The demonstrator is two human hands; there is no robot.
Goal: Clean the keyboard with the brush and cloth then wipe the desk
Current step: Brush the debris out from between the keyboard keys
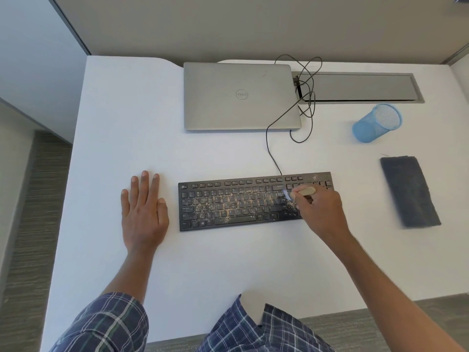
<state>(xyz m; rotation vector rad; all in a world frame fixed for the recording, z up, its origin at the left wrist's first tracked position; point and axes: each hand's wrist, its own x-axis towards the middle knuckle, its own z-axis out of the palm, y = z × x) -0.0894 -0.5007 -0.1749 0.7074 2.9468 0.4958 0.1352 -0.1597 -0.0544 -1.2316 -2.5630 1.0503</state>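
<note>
A black keyboard [236,203] lies on the white desk [203,262], its keys strewn with tan crumbs and dust. My right hand [321,213] rests over the keyboard's right end and grips a small brush [303,192] with a pale wooden handle; its light bristles touch the keys near the right side. My left hand [143,212] lies flat on the desk, fingers apart, just left of the keyboard and holding nothing. A folded dark grey cloth [409,191] lies on the desk to the right of the keyboard.
A closed silver laptop [239,96] sits behind the keyboard. The keyboard's black cable [303,102] loops beside it toward a grey cable tray [360,87]. A blue mesh pen cup [375,123] lies tipped at the right rear. The desk's front edge is near my body.
</note>
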